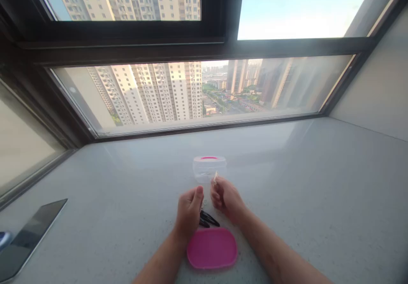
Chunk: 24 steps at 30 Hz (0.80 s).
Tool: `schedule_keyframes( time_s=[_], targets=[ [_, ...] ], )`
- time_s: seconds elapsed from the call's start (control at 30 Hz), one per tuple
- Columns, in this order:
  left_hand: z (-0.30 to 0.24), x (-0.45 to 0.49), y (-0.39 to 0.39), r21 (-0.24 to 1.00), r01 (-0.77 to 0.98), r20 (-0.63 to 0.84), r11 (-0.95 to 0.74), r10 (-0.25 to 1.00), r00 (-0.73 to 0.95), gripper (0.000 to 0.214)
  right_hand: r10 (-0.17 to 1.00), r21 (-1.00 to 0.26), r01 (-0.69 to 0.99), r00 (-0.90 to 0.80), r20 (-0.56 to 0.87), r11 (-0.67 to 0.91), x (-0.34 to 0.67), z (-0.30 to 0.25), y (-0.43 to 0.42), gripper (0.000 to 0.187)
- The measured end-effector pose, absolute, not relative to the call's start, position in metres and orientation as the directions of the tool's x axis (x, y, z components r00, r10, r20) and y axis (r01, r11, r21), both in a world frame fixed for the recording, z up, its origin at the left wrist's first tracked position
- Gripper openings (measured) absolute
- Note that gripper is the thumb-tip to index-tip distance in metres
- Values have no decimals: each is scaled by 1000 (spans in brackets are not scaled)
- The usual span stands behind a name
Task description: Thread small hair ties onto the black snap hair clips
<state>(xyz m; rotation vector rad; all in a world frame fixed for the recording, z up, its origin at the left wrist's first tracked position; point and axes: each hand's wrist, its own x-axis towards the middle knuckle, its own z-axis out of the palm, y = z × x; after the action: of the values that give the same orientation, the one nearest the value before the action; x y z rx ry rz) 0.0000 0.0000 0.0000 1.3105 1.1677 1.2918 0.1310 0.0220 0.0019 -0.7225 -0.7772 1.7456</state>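
Along the grey stone windowsill [302,182], a dark phone [32,239] lies far left. The closed left hand [189,211] sits just above black hair clips [208,219] and a pink lid [212,248]. Past a clear plastic box [208,170], the right hand [226,198] pinches a small pale item [215,178].

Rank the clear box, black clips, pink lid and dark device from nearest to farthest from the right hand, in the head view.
From the right hand:
1. Clear box, ahead, at its fingertips.
2. Black clips, just down and left.
3. Pink lid, lower, nearer the person.
4. Dark device, far left on the sill.
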Motion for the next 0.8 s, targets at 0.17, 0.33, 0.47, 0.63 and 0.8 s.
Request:
schedule_keyframes(
  time_s=[0.17,0.33,0.47,0.63,0.8],
  targets=[
    [5,-2,-2,988,16,152,-151,982,-114,52,950,-746,-599,-272,-152,-291,136,0,26,39],
    [5,-3,3,987,27,160,-158,960,-230,46,957,-761,-592,-261,-130,-265,136,-2,27,39],
    [9,-5,5,982,94,184,-165,952,-246,40,965,-887,-428,-256,-64,-173,130,-1,20,32],
    [12,-10,11,966,206,203,-154,948,-246,32,958,-980,60,-230,173,192,128,2,9,19],
    [8,-12,16,959,246,195,-140,956,-218,25,881,-849,371,-426,204,376,138,9,0,24]
  ],
)
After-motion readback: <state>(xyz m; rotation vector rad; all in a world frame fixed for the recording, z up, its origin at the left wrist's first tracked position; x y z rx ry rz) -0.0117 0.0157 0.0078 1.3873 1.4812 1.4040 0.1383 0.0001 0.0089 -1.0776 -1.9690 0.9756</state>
